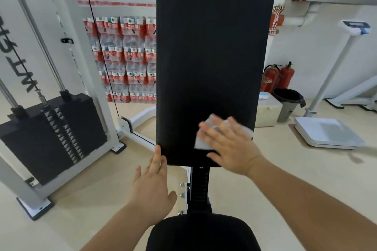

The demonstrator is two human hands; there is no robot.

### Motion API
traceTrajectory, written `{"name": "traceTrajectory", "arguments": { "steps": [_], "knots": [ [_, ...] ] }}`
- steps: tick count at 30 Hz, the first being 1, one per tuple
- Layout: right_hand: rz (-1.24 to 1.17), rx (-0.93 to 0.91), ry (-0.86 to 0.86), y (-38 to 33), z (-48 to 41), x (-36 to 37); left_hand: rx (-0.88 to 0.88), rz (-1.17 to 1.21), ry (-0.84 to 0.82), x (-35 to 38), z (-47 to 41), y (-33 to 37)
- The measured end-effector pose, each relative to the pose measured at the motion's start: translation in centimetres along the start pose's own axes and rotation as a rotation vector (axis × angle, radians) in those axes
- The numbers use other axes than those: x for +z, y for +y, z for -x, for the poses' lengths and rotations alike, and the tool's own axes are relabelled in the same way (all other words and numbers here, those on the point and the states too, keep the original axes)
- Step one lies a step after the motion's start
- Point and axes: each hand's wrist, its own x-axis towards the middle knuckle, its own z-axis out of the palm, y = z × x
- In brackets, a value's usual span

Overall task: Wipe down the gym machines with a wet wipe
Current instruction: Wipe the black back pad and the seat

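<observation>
A long black padded backrest [212,51] of a gym machine fills the middle of the head view, with a black seat pad [202,234] below it. My right hand [228,144] presses a white wet wipe [201,142] flat against the lower right part of the backrest, fingers spread over it. My left hand [152,185] rests with fingertips on the backrest's lower left corner, fingers straight and holding nothing. The black adjustment post [201,187] joins the backrest and the seat.
A white cable machine with a black weight stack [51,134] stands at left. Stacked packs of water bottles [126,57] line the back wall. Two red fire extinguishers [277,77], a black bin [288,102] and a white scale [328,134] stand at right.
</observation>
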Motion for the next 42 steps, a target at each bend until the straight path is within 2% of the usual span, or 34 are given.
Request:
{"name": "traceTrajectory", "arguments": {
  "steps": [5,7,9,13,15,17,19,23,25,27,31,35,37,39,42],
  "knots": [
    [-0.154,0.594,0.08,6.8,-4.4,-3.6,-0.006,-0.007,-0.041,-0.2,-0.3,0.4],
    [-0.217,0.719,0.106,6.5,-6.9,-4.9,-0.022,0.007,-0.039,-0.2,-0.3,0.6],
    [-0.223,0.651,0.117,4.4,-8.0,-4.9,-0.039,0.021,-0.028,-0.1,-0.3,0.8],
    [-0.144,0.189,0.075,-2.6,-3.4,-1.3,-0.06,0.016,-0.015,0.1,-0.2,1.1],
    [-0.041,0.053,0.023,-4.0,0.6,1.1,-0.059,0.022,-0.023,0.0,-0.1,1.1],
    [0.001,0.022,0.012,-3.1,2.8,2.0,-0.059,0.04,-0.027,-0.3,-0.1,1.0],
    [0.004,0.067,0.034,-0.9,3.2,1.9,-0.051,0.062,-0.03,-0.3,-0.1,0.7],
    [-0.114,0.483,0.097,2.9,-1.3,-1.0,-0.035,0.128,-0.034,-0.2,-0.1,-0.2],
    [-0.184,0.618,0.1,2.5,-5.0,-3.1,-0.044,0.181,-0.017,0.2,-0.1,-0.3],
    [-0.224,0.553,0.114,0.4,-8.5,-4.8,-0.045,0.238,0.015,0.8,-0.3,-0.3],
    [-0.153,0.12,0.073,-5.8,-11.5,-4.7,-0.062,0.395,0.134,2.2,0.6,-1.1],
    [0.022,-0.3,-0.082,-9.2,-8.5,-2.8,-0.168,0.45,0.126,4.6,3.2,-2.5],
    [0.106,-0.426,-0.141,-9.1,-5.3,-1.9,-0.185,0.453,0.08,5.6,3.9,-2.7],
    [0.125,-0.42,-0.142,-7.0,-2.2,-0.8,-0.173,0.47,0.062,6.0,3.7,-2.1],
    [0.052,-0.132,-0.036,-1.8,0.4,-0.1,-0.094,0.515,0.063,6.3,3.0,-0.3]
  ]
}}
